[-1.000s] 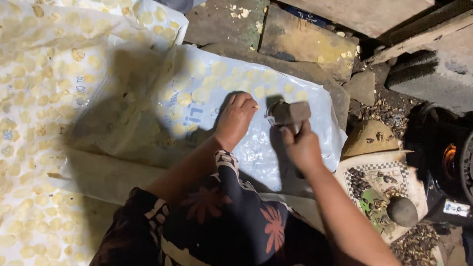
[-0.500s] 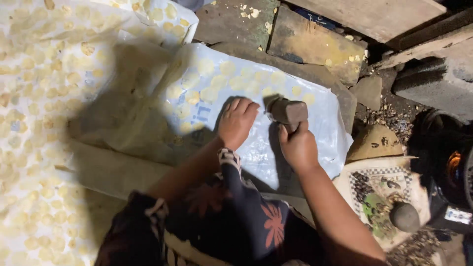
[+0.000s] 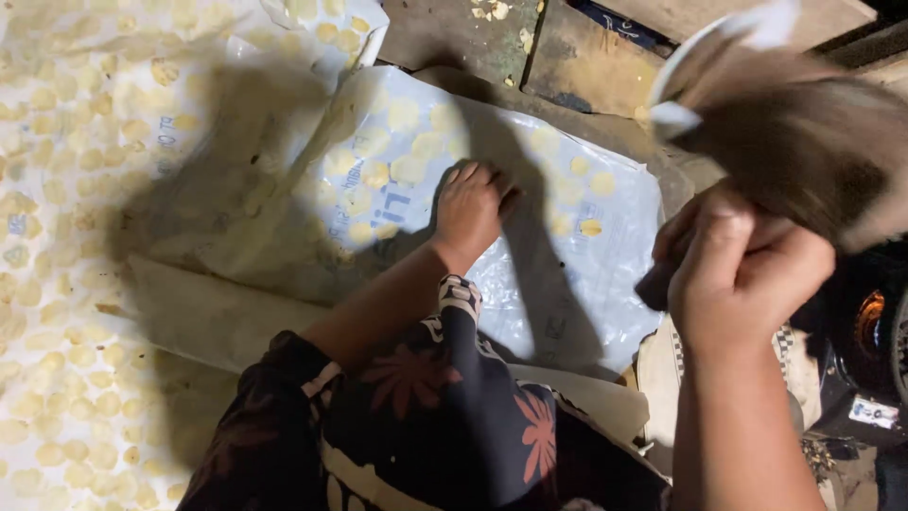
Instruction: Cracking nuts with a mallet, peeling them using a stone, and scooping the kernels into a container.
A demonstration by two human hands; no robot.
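Glossy, crinkled clear plastic sheet (image 3: 567,284) dotted with matt pale-yellow slices (image 3: 405,115); rough, weathered wooden boards (image 3: 586,57) beyond; soft floral-printed cloth (image 3: 445,416); blurred brown matt block (image 3: 804,142) in fingers (image 3: 719,255).

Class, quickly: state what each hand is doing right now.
Left hand: open, pressed flat on the plastic sheet.
Right hand: closed around a blurred dark object, raised.

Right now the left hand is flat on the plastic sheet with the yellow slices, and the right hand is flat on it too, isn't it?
Not quite. The left hand does press on the plastic sheet among the yellow slices, but the right hand is lifted off it, gripping a dark blurred object near the camera. The head view shows this.
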